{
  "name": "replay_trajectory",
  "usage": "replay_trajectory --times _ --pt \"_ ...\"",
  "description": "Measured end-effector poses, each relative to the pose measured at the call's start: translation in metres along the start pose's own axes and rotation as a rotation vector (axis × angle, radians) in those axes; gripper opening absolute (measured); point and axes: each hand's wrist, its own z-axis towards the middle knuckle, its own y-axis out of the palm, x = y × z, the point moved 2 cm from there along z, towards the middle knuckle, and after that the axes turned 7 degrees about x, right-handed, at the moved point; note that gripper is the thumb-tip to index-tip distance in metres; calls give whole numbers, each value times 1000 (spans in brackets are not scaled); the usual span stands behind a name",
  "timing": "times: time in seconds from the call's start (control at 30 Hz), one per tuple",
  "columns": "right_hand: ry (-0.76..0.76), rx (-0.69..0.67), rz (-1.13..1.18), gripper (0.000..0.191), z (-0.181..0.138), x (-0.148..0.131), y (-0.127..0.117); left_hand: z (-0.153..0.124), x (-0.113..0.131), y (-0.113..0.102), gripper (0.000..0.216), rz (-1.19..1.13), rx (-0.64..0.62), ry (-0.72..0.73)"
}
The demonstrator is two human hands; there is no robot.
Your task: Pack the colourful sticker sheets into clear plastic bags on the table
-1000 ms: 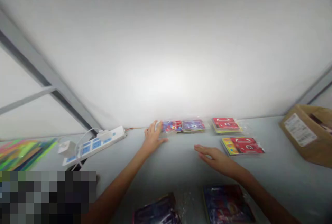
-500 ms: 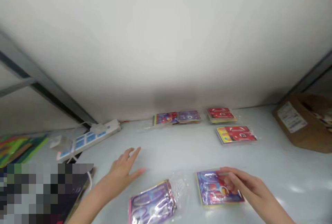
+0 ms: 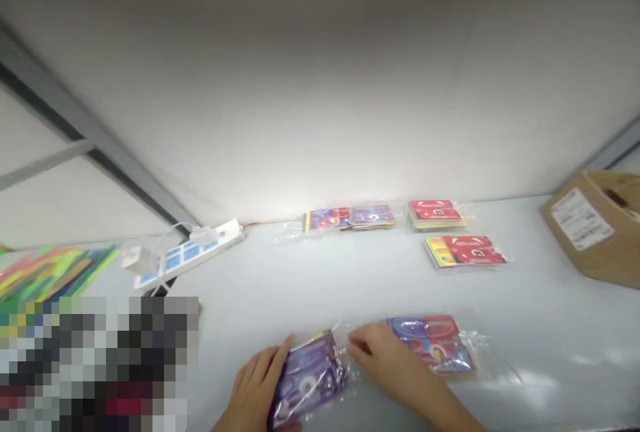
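Note:
A clear plastic bag of purple printed cards (image 3: 313,379) lies tilted on the table near the front. My left hand (image 3: 257,379) grips this pack along its left edge, fingers at the top and what seems to be the thumb low at the front. At its loose clear end, my right hand (image 3: 373,352) has its fingers curled together on the plastic flap. Just behind my right wrist lies a second bagged pack, blue and red (image 3: 435,345), partly covered by my hand and forearm.
Two bagged red packs, one farther back (image 3: 436,212) and one nearer (image 3: 470,252), lie at the right. A red-and-purple bagged pack (image 3: 373,217) rests by the wall. A white power strip (image 3: 195,255) with plugs stands left; a cardboard box (image 3: 583,222) is at right.
My left hand has come down onto the purple pack. My right hand has left the blue and red pack and moved left to the purple pack's plastic end. The view has shifted slightly.

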Motion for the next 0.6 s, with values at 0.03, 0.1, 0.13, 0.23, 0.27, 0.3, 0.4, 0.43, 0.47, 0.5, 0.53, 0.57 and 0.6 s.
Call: replay_trajectory --times 0.03,0.1,0.13,0.23,0.27,0.3,0.4,0.43,0.47,0.5,0.53,0.57,0.6 --pt "4 22 9 19 1 1 0 1 3 0 92 -25 50 20" --pt "18 84 51 19 2 3 -1 4 9 -2 87 -76 131 54" --pt "16 112 80 23 2 3 -2 7 12 -5 85 -100 155 64" --pt "-29 158 175 31 1 -1 -6 17 17 -12 83 -137 184 70" --pt "-51 175 199 28 2 -3 -9 20 19 -14 83 -140 179 75" --pt "-73 189 214 23 2 -6 -12 24 20 -17 83 -142 178 81" --pt "-101 236 218 13 9 -13 -23 38 23 -25 82 -159 206 105" --pt "-107 252 220 14 13 -14 -27 44 23 -28 81 -161 212 114" --pt "-114 260 227 17 18 -15 -31 50 24 -30 81 -161 212 123" --pt "-121 261 237 19 25 -15 -34 56 25 -32 80 -163 200 137" --pt "-135 245 255 20 32 -14 -36 63 25 -33 79 -166 191 149" --pt "-147 212 281 20 40 -14 -38 69 25 -34 78 -175 187 159" --pt "-153 159 325 19 48 -14 -39 75 25 -34 77 -186 185 166"
